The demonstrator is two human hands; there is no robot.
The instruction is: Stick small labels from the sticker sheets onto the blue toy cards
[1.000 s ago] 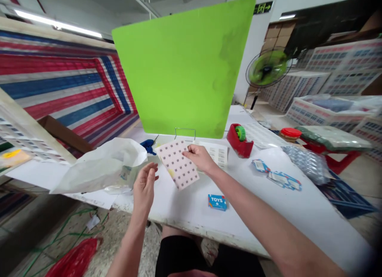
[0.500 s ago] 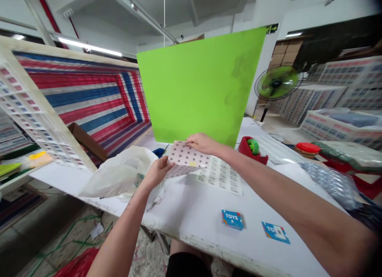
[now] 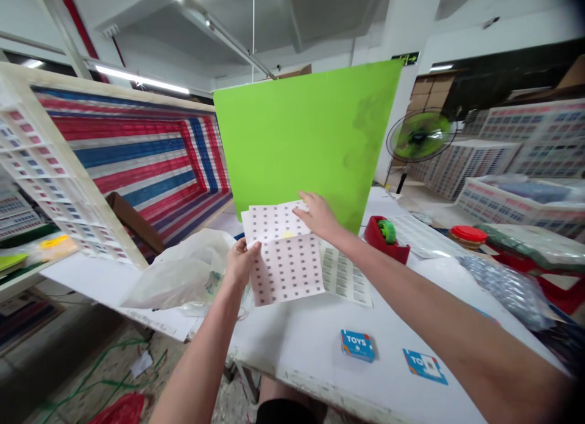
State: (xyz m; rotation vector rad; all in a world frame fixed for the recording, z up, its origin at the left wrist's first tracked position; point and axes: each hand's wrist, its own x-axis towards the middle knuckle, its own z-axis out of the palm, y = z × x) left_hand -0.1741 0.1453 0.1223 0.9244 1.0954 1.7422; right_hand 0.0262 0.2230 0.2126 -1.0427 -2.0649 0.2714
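- The left hand (image 3: pixel 240 261) pinches the left edge of the marked sheet (image 3: pixel 287 268) between thumb and fingers.
- The right hand (image 3: pixel 319 217) is at the sheet's upper right, its fingers loosely extended; whether the thumb grips the paper, I cannot tell.
- The sheet is held up above the table (image 3: pixel 292 342); half a second ago it was bent and tipped away, and now its lower part hangs facing the wearer.
- That turn leaves its rows of small dark marks in plain view, so the face seems easier to read and reach; a crease or edge crosses it near a yellow patch (image 3: pixel 287 234).
- Behind its right edge, a second printed sheet (image 3: pixel 346 279) lies on the table.
- Nearer the wearer sit a blue TOYS box (image 3: pixel 358 345) and, to its right, a blue card (image 3: pixel 424 367).
- Farther out are a white plastic bag (image 3: pixel 178 268) at left and a red tape dispenser (image 3: pixel 375 234) at right.
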